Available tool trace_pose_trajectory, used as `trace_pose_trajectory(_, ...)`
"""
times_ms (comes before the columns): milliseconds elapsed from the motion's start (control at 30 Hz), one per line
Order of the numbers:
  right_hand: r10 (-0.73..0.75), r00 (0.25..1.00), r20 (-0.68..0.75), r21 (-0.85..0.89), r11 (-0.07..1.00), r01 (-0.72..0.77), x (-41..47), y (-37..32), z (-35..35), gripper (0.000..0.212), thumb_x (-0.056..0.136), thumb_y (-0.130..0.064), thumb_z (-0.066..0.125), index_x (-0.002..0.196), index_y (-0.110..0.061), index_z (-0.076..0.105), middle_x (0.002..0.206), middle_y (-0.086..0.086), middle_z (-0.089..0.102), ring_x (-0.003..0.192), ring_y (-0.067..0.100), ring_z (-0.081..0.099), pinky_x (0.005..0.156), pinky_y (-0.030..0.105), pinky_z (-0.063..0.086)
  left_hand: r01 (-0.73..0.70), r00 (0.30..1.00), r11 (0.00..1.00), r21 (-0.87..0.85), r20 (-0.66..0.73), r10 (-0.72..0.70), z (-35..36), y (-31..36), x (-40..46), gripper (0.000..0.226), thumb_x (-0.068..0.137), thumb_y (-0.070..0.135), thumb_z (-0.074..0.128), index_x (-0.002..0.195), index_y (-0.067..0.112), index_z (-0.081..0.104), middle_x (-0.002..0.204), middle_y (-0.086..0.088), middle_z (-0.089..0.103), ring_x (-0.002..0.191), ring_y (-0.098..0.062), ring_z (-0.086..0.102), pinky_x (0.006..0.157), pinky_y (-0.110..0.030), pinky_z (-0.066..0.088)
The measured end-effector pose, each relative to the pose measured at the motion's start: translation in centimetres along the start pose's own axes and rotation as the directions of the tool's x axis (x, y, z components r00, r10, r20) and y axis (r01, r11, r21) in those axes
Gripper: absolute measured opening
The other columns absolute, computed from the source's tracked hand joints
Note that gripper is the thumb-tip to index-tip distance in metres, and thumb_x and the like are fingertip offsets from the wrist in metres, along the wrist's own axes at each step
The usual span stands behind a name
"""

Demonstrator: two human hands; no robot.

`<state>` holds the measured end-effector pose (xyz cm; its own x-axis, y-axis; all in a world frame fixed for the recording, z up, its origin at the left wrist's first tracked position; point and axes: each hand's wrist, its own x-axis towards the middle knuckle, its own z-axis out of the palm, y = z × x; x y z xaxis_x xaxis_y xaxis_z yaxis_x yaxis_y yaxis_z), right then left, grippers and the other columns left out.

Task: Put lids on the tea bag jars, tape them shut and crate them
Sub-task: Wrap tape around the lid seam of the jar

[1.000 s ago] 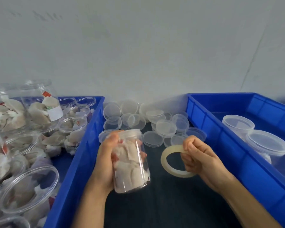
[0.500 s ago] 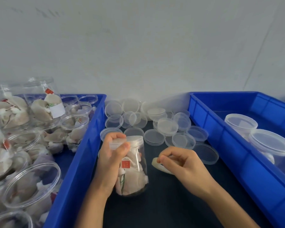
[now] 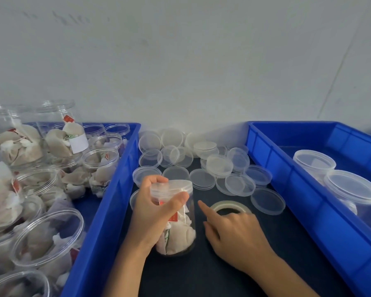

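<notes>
A clear jar of tea bags [image 3: 178,230] stands upright on the dark table with its lid [image 3: 172,185] on. My left hand [image 3: 156,213] grips it near the top, thumb across the front. A roll of clear tape [image 3: 231,205] lies flat on the table just right of the jar. My right hand [image 3: 234,230] hovers over the roll's near edge with the index finger stretched toward the jar and nothing in it. The blue crate [image 3: 287,179] on the right holds lidded jars [image 3: 351,189].
Several loose clear lids [image 3: 201,159] are scattered on the table behind the jar. The blue crate [image 3: 116,189] on the left is packed with several open jars of tea bags [image 3: 99,168]. A white wall stands behind everything.
My right hand has set the tape roll down flat on the table and let it go. The left hand turned the jar upright onto the table.
</notes>
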<state>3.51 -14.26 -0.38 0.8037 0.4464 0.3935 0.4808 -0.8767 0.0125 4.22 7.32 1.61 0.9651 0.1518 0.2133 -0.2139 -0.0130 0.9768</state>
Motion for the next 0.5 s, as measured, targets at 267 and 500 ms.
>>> trace_pose_trajectory(267,-0.018,0.998,0.053,-0.120,0.992,0.024,0.4,-1.1,-0.2,0.057,0.104,-0.043,0.042,0.157,-0.026,0.046,0.076,-0.007,0.070,0.073,0.023,0.065,0.059,0.035,0.041,-0.066,0.998,0.997,0.051,0.021,0.065,0.8,0.8,-0.4,0.072,0.057,0.064,0.083,0.117,0.035,0.056,0.102,0.024,0.067,0.089,0.000,0.073,0.060,-0.017,0.057)
trace_pose_trajectory(500,0.100,0.989,0.110,0.147,0.982,-0.116,0.6,-1.5,-1.7,0.042,0.101,-0.034,0.046,0.141,-0.043,0.048,0.117,-0.019,0.058,0.110,0.009,0.054,0.094,0.029,0.048,-0.118,0.992,0.985,0.127,0.055,0.111,1.1,1.4,-0.6,0.072,0.057,0.068,0.082,0.119,0.039,0.058,0.107,0.034,0.064,0.099,0.008,0.068,0.068,-0.015,0.058)
